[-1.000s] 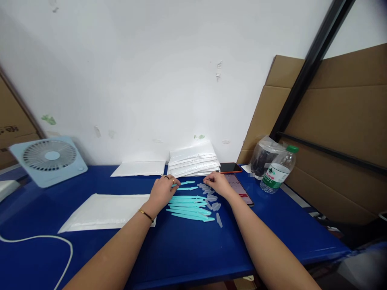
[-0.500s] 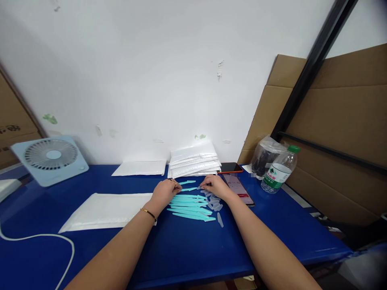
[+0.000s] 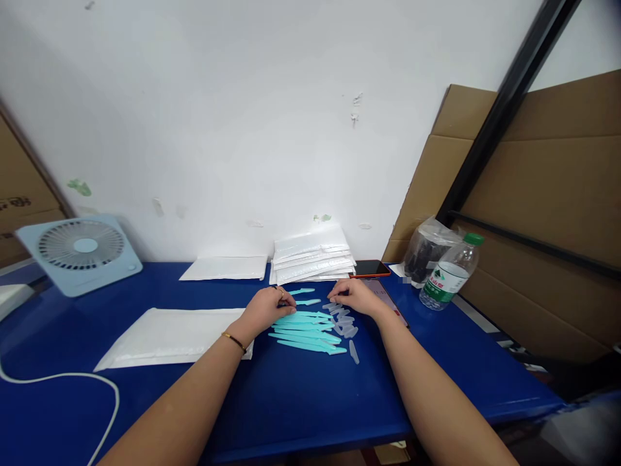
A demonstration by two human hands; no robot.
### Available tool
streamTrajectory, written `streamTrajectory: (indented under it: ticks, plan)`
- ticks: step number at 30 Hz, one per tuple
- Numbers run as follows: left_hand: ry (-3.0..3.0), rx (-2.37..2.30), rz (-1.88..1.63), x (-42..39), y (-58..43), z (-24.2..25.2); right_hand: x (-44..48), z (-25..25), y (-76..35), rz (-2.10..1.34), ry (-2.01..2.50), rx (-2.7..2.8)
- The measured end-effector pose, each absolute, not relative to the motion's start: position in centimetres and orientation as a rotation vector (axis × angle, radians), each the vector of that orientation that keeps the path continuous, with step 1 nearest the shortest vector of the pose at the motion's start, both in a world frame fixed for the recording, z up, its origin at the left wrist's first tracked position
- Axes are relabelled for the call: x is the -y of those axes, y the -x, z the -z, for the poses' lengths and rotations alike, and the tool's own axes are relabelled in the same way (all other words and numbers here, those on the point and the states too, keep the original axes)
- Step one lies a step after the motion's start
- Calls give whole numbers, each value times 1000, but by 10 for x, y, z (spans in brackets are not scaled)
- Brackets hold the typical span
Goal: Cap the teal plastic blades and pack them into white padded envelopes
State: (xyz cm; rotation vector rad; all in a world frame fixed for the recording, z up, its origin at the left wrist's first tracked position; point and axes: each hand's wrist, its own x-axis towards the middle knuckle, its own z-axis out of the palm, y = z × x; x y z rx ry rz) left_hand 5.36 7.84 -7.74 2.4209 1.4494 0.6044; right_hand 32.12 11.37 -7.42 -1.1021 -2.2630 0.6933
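Observation:
Several turquoise sticks with narrow, shaped ends lie roughly side by side on the blue table. My left hand is over their left ends, thumb and fingers bent close together; whether it grips a stick is too small to tell. To the right of the sticks lies a loose group of small translucent caps, with one cap apart toward the front. At the top of this group is my right hand, its fingertips bent together near the caps; anything between them cannot be made out.
White padded envelopes are stacked by the wall, and a larger one lies left. Two phones, one orange-edged, lie behind my right hand. A water bottle and wrapped roll stand right. A blue fan and white cable are left.
My right hand has moved slightly right, away from the tip of the upper stick, and covers more of the nearer phone. My left hand has shifted slightly right, its thumb lower over the sticks.

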Motion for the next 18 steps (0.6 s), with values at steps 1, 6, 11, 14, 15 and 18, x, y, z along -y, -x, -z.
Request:
streamTrajectory:
  ticks: [1,6,11,14,15,18]
  plan:
    - [-2407,-1425,-570,-78,-53,77,-113,73,-325,-726,1108,2284]
    - [-2322,-1568,-516,-80,-51,76,-111,75,-325,-764,1177,2284]
    - [-2271,-1652,-521,-80,-50,75,-109,77,-322,-802,1193,2261]
    - [-2225,-1662,-502,-79,-49,75,-108,75,-323,-782,1206,2271]
    - [-2207,-1661,-498,-78,-49,74,-107,75,-323,-753,1207,2280]
    - [-2159,-1679,-500,-78,-48,74,-107,73,-326,-656,1200,2315]
